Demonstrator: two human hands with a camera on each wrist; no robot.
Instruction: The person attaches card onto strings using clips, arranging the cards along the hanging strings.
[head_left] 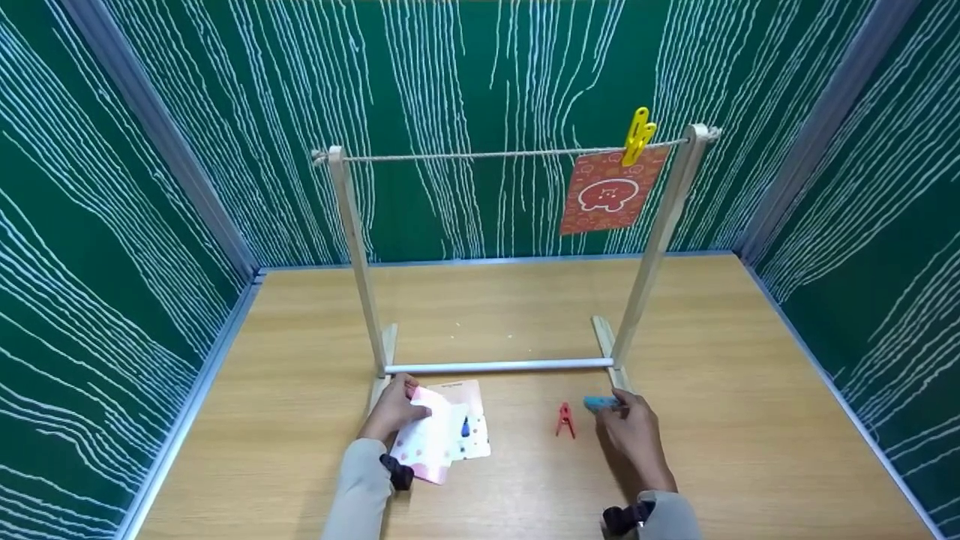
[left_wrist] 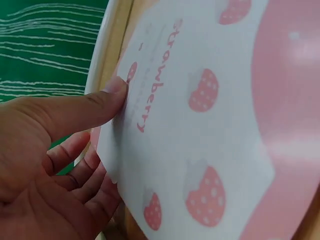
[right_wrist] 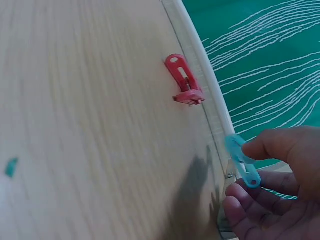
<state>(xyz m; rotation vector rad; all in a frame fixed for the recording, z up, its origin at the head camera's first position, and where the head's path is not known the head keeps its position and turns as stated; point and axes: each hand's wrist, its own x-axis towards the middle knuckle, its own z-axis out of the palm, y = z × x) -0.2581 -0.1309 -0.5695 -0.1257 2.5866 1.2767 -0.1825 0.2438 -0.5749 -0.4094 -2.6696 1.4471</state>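
My left hand (head_left: 396,411) pinches a pink and white strawberry-print card (head_left: 421,442) between thumb and fingers, tilted up off the table. In the left wrist view the thumb presses on the printed face of this card (left_wrist: 165,135), beside the word "strawberry". Partly behind it lies another pale card (head_left: 476,439) with small prints. On the other side, my right hand (head_left: 636,433) pinches a blue clothespin (head_left: 600,403), held above the table in the right wrist view. A red clothespin (head_left: 565,420) lies on the table to the left of that hand.
Beyond the hands stands a wooden frame (head_left: 356,262) with a rope (head_left: 465,156) strung between its posts. A yellow clothespin (head_left: 637,137) clips a red card (head_left: 607,195) to the rope's right end. A white bar (head_left: 499,367) joins the bases. Green walls (head_left: 465,90) enclose the table (head_left: 750,420).
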